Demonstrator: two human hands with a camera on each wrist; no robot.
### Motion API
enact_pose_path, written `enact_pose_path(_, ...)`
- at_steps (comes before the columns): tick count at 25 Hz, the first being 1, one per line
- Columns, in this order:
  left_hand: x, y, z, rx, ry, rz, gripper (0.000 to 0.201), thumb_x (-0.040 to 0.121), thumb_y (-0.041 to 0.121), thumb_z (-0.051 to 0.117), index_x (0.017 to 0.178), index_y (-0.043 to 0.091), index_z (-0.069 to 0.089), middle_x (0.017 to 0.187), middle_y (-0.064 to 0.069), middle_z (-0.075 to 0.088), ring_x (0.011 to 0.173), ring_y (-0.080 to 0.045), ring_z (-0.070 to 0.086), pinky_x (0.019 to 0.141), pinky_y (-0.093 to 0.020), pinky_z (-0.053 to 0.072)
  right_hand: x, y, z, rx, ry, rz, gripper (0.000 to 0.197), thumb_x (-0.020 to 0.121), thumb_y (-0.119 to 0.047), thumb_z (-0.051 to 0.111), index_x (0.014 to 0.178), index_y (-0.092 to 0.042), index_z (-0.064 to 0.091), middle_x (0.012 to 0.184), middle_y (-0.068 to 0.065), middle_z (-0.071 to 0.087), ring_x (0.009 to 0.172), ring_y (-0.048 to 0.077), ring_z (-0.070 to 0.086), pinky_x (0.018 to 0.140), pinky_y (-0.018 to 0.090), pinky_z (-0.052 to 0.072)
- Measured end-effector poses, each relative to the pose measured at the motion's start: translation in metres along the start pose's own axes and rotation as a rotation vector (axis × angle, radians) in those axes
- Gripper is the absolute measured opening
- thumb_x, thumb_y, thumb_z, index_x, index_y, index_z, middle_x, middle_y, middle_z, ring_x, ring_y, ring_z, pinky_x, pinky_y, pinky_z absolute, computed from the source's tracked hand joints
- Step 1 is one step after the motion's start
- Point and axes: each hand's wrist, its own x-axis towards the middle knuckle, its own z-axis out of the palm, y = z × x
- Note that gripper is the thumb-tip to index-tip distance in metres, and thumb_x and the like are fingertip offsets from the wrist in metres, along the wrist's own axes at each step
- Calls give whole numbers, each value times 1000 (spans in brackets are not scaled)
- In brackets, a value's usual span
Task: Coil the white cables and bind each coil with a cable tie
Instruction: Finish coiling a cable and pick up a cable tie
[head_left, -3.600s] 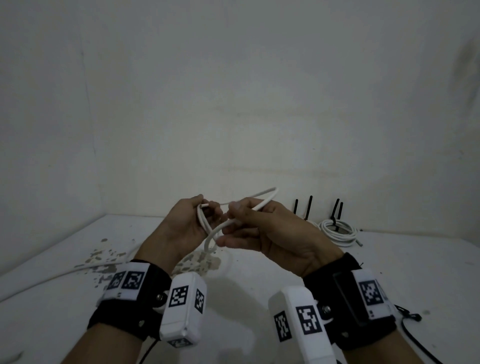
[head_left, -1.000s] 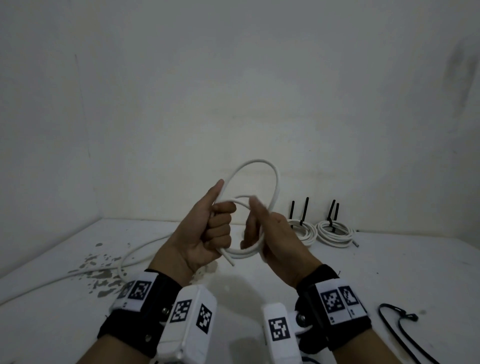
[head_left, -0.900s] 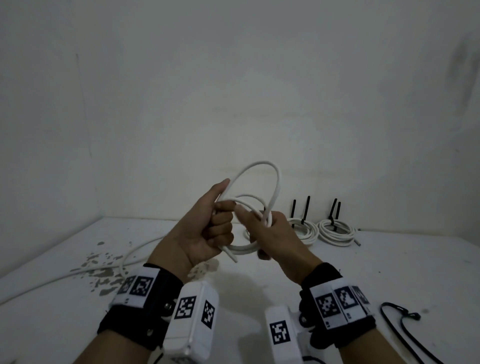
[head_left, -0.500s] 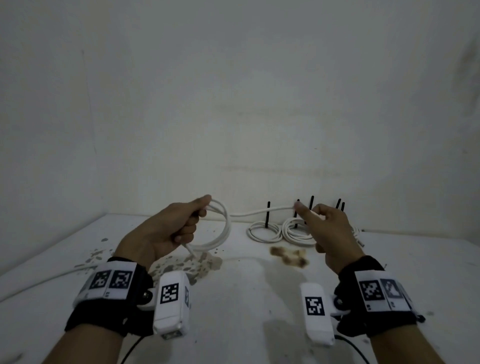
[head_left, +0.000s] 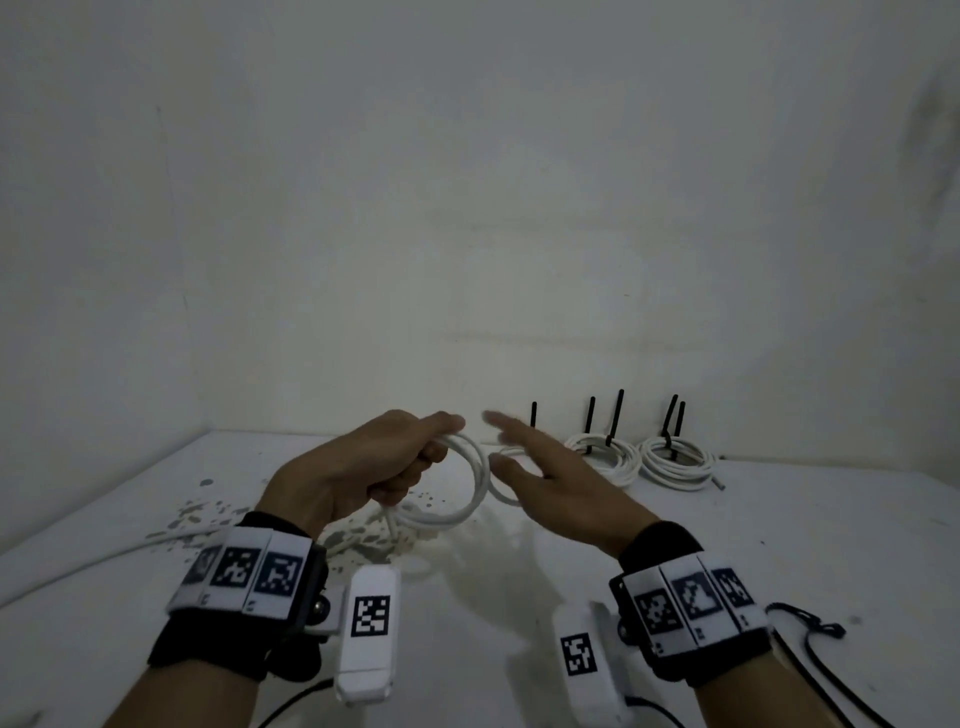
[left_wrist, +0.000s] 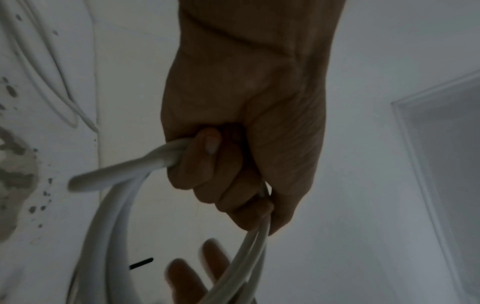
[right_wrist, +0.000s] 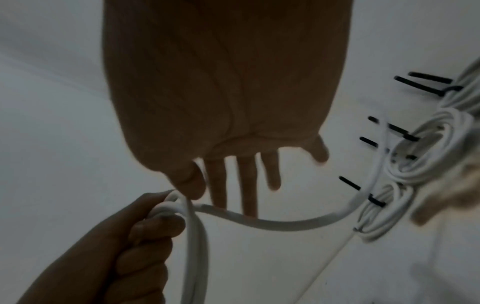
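Head view looks down at 2 bare hands raised over a white bench (head_left: 779, 525) set against a pale wall. Each wrist carries a black band with square coded markers and a small white camera box.

On the left, the left hand (head_left: 363, 467) has its grip closed tight: fingers and thumb curl round a white cable (head_left: 475, 486) gathered into a few loops. From the left wrist view, the same hand (left_wrist: 241, 127) shows the loops (left_wrist: 114, 222) hanging out of the fist, with a short cut end poking out beside the knuckles.

To the right, the right hand (head_left: 550, 475) is spread flat, fingers straight and apart, holding nothing; its fingertips are blurred. It sits just beside the loops. From the right wrist view, the right hand (right_wrist: 223, 98) has its fingers above a strand of the cable (right_wrist: 285, 221) that runs from the left fist away towards the bound coils.

At the back of the bench, near the wall, lie 3 finished coils (head_left: 675, 462) of white cable, each bound with a black cable tie (head_left: 618, 415) whose tail stands upright. A loose stretch of white cable trails across the bench at the far left, over a patch of grey speckled stains (head_left: 208, 514). A thin black cord (head_left: 810, 623) lies at the right edge.
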Motion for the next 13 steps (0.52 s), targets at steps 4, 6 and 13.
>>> enact_pose_path(4, -6, 4, -6, -9, -54, 37, 46, 97, 44, 53, 59, 19, 49, 52, 4, 21, 47, -14, 12, 45, -26, 14, -9, -14, 0, 482, -103, -17, 37, 105, -33, 40, 105, -12, 70, 105, -4, 75, 113, 10, 64, 106, 39, 41)
enact_pose_path(6, -7, 6, -1, -71, -82, 61, 44, 97, 45, 52, 62, 18, 50, 53, 3, 21, 48, -13, 12, 48, -27, 12, -11, -18, 3, 624, -69, -41, 32, 103, -34, 50, 97, -4, 61, 97, 8, 73, 107, 28, 68, 100, 50, 50)
enact_pose_path(13, -4, 4, 10, -166, -53, 5, 44, 96, 55, 47, 75, 16, 49, 58, 4, 17, 47, -10, 14, 43, -22, 16, -4, -25, 10, 841, 12, 21, 21, 99, -20, 60, 106, 0, 63, 67, 8, 55, 62, 23, 60, 67, 37, 55)
